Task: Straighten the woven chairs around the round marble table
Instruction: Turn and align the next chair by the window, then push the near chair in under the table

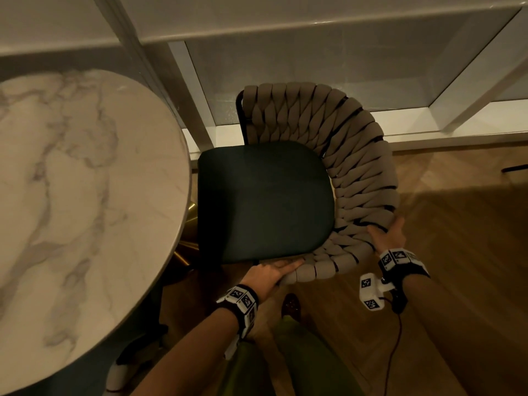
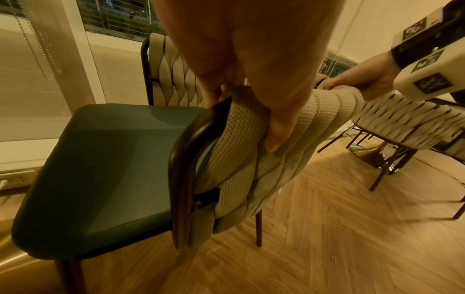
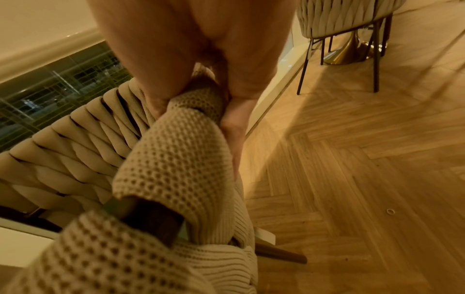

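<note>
A woven chair with a beige braided back and a dark green seat stands right of the round marble table, its seat edge close to the tabletop rim. My left hand grips the near end of the woven back rim, thumb outside and fingers wrapped over it. Further along the curve, my right hand grips the rim, with the thumb and fingers on opposite sides of the weave.
A white-framed window and low sill run just behind the chair. Herringbone wood floor lies to the right. Another woven chair and a gold table base stand further off. My green trousers and a shoe are below.
</note>
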Demonstrator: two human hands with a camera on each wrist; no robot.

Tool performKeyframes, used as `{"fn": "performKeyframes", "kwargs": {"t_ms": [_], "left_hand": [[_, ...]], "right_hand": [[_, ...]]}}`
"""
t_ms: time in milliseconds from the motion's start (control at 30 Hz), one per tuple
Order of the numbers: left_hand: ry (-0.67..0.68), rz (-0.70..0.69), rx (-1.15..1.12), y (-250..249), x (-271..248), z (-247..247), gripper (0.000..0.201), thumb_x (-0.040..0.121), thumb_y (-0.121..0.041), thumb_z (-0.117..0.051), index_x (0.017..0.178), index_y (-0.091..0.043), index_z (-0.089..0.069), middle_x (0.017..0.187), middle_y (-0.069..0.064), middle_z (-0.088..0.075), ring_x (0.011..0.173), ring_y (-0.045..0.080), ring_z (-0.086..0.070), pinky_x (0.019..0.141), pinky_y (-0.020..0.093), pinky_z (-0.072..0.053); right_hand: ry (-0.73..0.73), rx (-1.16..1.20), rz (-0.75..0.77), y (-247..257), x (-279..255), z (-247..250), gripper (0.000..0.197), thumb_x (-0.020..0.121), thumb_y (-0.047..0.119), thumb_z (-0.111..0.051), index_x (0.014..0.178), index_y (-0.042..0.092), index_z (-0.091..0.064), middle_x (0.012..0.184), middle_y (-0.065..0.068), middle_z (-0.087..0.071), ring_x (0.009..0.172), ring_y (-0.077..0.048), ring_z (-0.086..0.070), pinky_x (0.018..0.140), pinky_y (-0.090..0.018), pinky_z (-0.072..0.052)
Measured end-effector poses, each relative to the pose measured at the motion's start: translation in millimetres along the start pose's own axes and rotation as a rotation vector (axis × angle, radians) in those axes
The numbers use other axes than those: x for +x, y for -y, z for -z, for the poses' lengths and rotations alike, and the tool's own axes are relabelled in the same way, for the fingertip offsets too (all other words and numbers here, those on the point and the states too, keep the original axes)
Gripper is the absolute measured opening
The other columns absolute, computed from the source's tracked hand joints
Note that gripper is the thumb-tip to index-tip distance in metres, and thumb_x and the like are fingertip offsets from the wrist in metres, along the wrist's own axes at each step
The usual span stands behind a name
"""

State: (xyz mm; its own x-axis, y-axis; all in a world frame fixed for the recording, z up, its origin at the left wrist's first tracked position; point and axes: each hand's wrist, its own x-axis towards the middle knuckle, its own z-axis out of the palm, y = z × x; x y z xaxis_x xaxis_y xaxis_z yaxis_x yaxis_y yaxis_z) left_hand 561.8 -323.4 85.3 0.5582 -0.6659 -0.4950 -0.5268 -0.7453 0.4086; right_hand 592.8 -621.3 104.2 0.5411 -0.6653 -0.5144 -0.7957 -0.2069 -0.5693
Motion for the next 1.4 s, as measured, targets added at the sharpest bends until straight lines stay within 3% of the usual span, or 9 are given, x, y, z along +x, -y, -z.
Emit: {"fn": "performKeyframes", "kwargs": {"t_ms": [167,333,567,667,800,967,1167,1300,1400], "left_hand": [[-0.081,0.088,-0.068,-10,-20,-3,0.071,0.095,-0.03,-0.052,0.15,-0.034,-0.008,0.149,0.006,-0.037,0.13,0.031,-0.039,0.106,0.046,-0.038],[-0.249,0.191,-0.202,-6,-90,-10,0.062,0.095,-0.026,-0.049,0.149,-0.029,-0.02,0.155,0.003,-0.028,0.139,0.025,-0.029,0.113,0.044,-0.031],[-0.544,0.304,-0.436,55,-265,-48,0.051,0.093,-0.032,-0.054,0.14,-0.033,-0.036,0.144,-0.004,-0.044,0.133,0.011,-0.039,0.114,0.032,-0.034],[-0.663,0.332,-0.451,94,-354,-67,0.047,0.091,-0.03,-0.058,0.135,-0.03,-0.044,0.136,-0.003,-0.051,0.126,0.011,-0.045,0.11,0.03,-0.038],[-0.767,0.421,-0.392,154,-472,-96,0.044,0.087,-0.024,-0.063,0.13,-0.021,-0.051,0.128,0.001,-0.058,0.119,0.016,-0.051,0.104,0.027,-0.039],[-0.654,0.815,-0.299,230,-601,-146,0.054,0.082,-0.02,-0.07,0.131,-0.012,-0.048,0.131,0.015,-0.053,0.118,0.036,-0.052,0.098,0.049,-0.047],[-0.445,1.312,-0.369,278,-710,-200,0.067,0.086,-0.026,-0.066,0.139,-0.004,-0.031,0.144,0.023,-0.034,0.128,0.044,-0.037,0.103,0.054,-0.041],[-0.438,1.476,-0.466,280,-737,-241,0.067,0.088,-0.022,-0.063,0.141,-0.006,-0.026,0.15,0.022,-0.023,0.133,0.044,-0.028,0.106,0.057,-0.037],[-0.41,1.484,-0.514,273,-742,-264,0.067,0.091,-0.015,-0.058,0.144,-0.004,-0.02,0.153,0.023,-0.017,0.135,0.045,-0.024,0.11,0.054,-0.034]], "right_hand": [[-0.021,-0.059,-0.028,1,-14,3,0.074,0.087,0.022,-0.066,0.144,0.01,-0.021,0.138,-0.029,-0.044,0.12,-0.047,-0.048,0.094,-0.051,-0.045],[-0.043,-0.057,-0.074,-2,-68,-7,0.073,0.089,0.021,-0.063,0.145,0.009,-0.019,0.138,-0.031,-0.042,0.117,-0.048,-0.049,0.088,-0.05,-0.045],[0.001,-0.097,-0.008,-25,-203,-61,0.071,0.091,0.024,-0.06,0.145,0.007,-0.018,0.138,-0.031,-0.042,0.117,-0.049,-0.049,0.09,-0.05,-0.045],[0.052,-0.076,0.031,-43,-271,-100,0.072,0.09,0.019,-0.062,0.146,0.015,-0.017,0.142,-0.027,-0.04,0.125,-0.047,-0.044,0.102,-0.053,-0.039],[0.15,-0.097,0.113,-67,-359,-167,0.075,0.089,0.019,-0.063,0.147,0.018,-0.016,0.145,-0.026,-0.038,0.13,-0.044,-0.04,0.105,-0.051,-0.037],[0.327,-0.154,0.223,-94,-457,-244,0.074,0.088,0.023,-0.064,0.147,0.019,-0.018,0.144,-0.024,-0.041,0.13,-0.041,-0.041,0.106,-0.047,-0.035],[0.48,-0.257,0.324,-125,-547,-292,0.076,0.086,0.032,-0.066,0.146,0.018,-0.021,0.144,-0.022,-0.041,0.128,-0.04,-0.044,0.102,-0.043,-0.039],[0.527,-0.333,0.377,-141,-573,-309,0.085,0.082,0.018,-0.071,0.146,0.013,-0.016,0.139,-0.025,-0.046,0.121,-0.042,-0.05,0.097,-0.043,-0.044],[0.52,-0.324,0.381,-151,-582,-318,0.092,0.081,0.012,-0.071,0.148,0.011,-0.009,0.137,-0.028,-0.047,0.12,-0.045,-0.051,0.097,-0.046,-0.045]]}}
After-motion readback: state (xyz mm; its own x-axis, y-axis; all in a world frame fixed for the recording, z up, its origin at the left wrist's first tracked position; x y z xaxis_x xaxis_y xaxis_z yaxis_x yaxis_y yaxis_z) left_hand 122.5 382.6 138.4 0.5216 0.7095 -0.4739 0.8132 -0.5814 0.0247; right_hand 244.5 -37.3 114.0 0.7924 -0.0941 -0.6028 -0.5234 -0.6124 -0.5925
